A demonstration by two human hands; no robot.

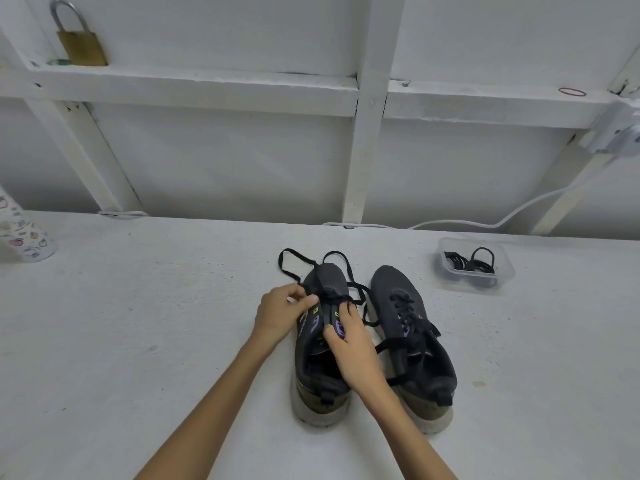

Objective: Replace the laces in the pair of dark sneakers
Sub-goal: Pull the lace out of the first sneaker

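Black lace [299, 255] is pinched in our left hand [280, 313] at the left sneaker [329, 278], while our right hand [353, 348] grips its tongue, seemingly steadying it on the worktop [138, 306] beside the laced right sneaker [391, 282]

Two dark sneakers: left sneaker [320, 362], right sneaker [391, 282]. Two laces: left lace [334, 296], right lace [403, 308]. Two hands: left hand [282, 311], right hand [351, 348]. One padlock [83, 46], one clear box [507, 270], one cup [24, 233].
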